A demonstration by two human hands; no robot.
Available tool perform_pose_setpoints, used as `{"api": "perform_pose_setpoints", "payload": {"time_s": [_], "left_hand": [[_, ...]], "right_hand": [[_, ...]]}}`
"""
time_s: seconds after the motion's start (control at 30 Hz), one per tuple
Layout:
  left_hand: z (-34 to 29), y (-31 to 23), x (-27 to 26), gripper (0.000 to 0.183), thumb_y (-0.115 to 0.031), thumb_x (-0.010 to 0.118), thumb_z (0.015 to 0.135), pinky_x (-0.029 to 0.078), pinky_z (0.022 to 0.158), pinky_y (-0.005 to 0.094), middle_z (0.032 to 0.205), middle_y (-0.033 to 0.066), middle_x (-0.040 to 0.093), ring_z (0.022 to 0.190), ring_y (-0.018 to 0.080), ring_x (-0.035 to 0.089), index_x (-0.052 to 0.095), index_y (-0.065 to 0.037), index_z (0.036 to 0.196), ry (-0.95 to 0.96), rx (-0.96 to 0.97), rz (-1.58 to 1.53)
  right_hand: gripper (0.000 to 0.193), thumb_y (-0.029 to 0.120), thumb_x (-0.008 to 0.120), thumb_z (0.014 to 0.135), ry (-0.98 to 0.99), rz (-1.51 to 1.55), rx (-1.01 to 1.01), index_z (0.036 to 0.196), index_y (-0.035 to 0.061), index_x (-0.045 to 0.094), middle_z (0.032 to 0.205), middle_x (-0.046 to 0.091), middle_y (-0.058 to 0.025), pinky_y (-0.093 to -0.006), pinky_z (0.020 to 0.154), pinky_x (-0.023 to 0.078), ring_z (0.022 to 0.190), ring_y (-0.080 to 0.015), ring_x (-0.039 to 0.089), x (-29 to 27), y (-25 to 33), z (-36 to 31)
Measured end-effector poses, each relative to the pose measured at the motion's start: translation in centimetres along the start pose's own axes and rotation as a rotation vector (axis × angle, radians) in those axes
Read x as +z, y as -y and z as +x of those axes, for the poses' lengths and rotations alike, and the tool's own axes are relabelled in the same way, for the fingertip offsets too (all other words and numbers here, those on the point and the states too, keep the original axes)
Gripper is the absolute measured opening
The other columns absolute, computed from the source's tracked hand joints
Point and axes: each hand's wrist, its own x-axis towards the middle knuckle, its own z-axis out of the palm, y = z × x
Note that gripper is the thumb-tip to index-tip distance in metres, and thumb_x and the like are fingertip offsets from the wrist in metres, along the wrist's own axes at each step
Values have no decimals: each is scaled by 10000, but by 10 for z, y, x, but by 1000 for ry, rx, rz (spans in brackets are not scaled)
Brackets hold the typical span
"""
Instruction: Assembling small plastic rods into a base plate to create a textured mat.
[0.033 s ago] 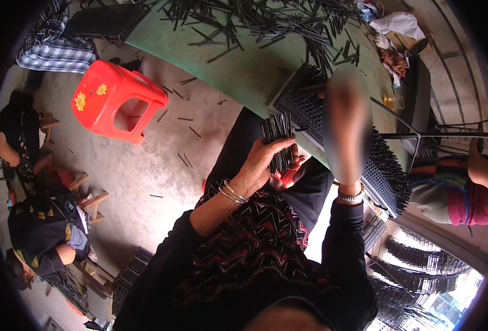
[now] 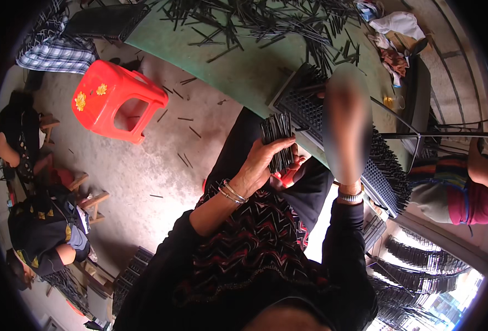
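Note:
My left hand (image 2: 259, 161) is closed around a bundle of thin black sticks (image 2: 277, 132), which stand side by side in its grip. Silvery bangles circle that wrist. Over a long black rack (image 2: 304, 113) full of small holes reaches my right hand (image 2: 347, 118). A blurred patch covers most of it, so its fingers and anything in them are hidden. Black sticks (image 2: 390, 179) stand in close rows along the rack's right part. The rack lies slantwise at the edge of the green table (image 2: 222, 77).
Loose black sticks (image 2: 266, 22) are heaped on the table's far side. A red plastic stool (image 2: 103, 99) stands on the floor at left, among scattered sticks. Other people (image 2: 45, 231) sit along the left; another (image 2: 453, 190) is at right. Filled racks (image 2: 420, 259) stand at lower right.

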Motion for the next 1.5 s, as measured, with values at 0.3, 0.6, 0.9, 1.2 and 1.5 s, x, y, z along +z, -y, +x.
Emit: {"api": "perform_pose_setpoints", "payload": {"time_s": [0.3,0.6,0.9,1.2,1.5], "left_hand": [[-3,-3,3,136,-96,623,901,581,658,359,848,99,664,782,202,670,643,9,987,74,-25,-84],[4,8,-10,152,-65,603,900,610,703,444,842,126,644,781,277,677,617,26,1021,56,-25,-91],[-4,0,1,120,-93,634,890,573,611,307,791,92,659,695,197,673,659,24,881,42,-47,-109],[-4,4,0,125,-96,647,876,574,622,312,760,94,654,668,183,655,656,27,857,77,-55,-77],[-2,10,-7,118,-93,640,880,573,649,302,768,86,661,667,173,653,665,20,857,95,-36,-34]], "right_hand": [[91,82,588,936,-23,-209,-72,992,22,626,762,708,-55,-213,673,452,699,-66,612,1,5,-1],[108,122,588,937,-60,-247,-149,997,36,617,757,716,-48,-239,605,446,647,-66,590,3,8,-4],[114,115,586,936,-43,-284,-168,1000,26,618,758,715,-57,-231,596,444,643,-70,593,3,13,-5],[130,126,585,935,-2,-331,-143,1003,23,627,768,718,-68,-246,606,463,657,-90,628,-3,13,1],[126,127,594,930,29,-305,-130,982,15,622,772,717,-79,-248,631,481,697,-115,668,-1,12,2]]}}
